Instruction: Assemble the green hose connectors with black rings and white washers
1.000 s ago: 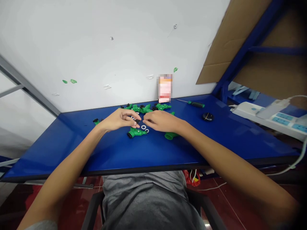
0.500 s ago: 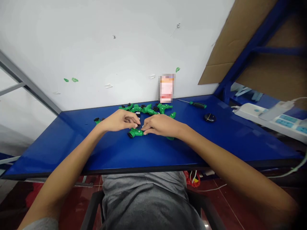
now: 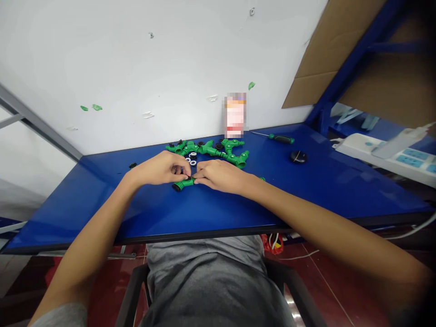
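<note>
While both hands meet over a green plastic Y hose connector [image 3: 182,184] on the blue table [image 3: 218,213], the left hand [image 3: 158,168] curls its fingers inward, pinching something hidden, and the right hand [image 3: 220,176] keeps its fingers pressed together at the connector. More green connectors [image 3: 207,148] and white rings [image 3: 192,162] lie just farther off.

Just under the left hand [image 3: 158,168] and the right hand [image 3: 221,176] lies a bright green plastic connector [image 3: 183,184] with a black end. Around both hands the table top [image 3: 211,211] is deep, shiny blue. Beyond the left hand the small rings [image 3: 190,161] are white, and far beyond the right hand the screwdriver handle [image 3: 281,139] is green and black.
</note>
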{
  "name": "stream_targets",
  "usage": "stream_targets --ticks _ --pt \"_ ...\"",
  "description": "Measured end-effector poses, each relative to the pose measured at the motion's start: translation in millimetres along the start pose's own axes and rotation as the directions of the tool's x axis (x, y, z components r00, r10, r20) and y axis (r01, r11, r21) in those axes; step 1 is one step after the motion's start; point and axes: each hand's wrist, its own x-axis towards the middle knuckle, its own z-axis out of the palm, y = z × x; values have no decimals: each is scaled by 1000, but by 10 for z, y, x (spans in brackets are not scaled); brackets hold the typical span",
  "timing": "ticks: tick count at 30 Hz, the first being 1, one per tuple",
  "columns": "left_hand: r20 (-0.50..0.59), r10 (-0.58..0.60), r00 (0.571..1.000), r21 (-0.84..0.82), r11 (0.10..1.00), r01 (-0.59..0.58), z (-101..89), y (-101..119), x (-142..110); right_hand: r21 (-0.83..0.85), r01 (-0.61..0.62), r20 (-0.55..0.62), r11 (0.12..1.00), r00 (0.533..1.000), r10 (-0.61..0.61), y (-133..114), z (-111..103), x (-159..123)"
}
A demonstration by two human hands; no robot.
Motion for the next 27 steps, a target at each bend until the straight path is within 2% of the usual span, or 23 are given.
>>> stream_targets --ticks 6,17,20,23,27 --pt "-29 -67 997 -40 997 66 1 -90 -3 60 -4 -92 998 996 10 60 120 49" --pt "-31 -104 994 -40 994 103 -32 -189 -5 -140 -103 -33 985 995 99 -142 131 47" --pt "-13 -126 992 -137 983 123 -41 -228 -15 -171 -118 -42 978 993 113 -108 115 41" --pt "-16 -144 989 -285 949 133 -27 -257 -2 -161 -131 -114 978 987 114 -32 62 11" --pt "-53 -141 989 -485 869 98 47 -289 58 -23 -108 -241 994 965 99 65 -12 -24"
